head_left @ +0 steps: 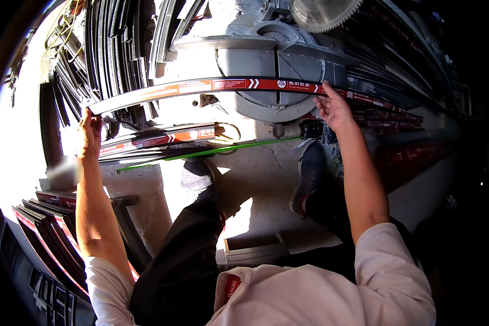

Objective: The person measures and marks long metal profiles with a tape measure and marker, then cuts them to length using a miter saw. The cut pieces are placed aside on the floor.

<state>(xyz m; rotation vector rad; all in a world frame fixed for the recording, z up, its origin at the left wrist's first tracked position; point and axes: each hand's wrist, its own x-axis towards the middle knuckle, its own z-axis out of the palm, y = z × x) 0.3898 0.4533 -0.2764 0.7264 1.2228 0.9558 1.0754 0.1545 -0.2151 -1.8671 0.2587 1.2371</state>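
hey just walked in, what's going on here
A person is holding a long red-labelled strip crosswise in front of them. The left hand pinches its left end; the right hand touches it farther along, with more strip extending past it. The strip passes over the saw's round turntable in this view, though contact there is unclear. The toothed saw blade is beyond the strip.

The left hand (91, 135) grips a long strip (201, 86) above the saw table (247, 61) — the right hand (336, 110) touches it farther right — with the blade (323, 13) beyond, far side.
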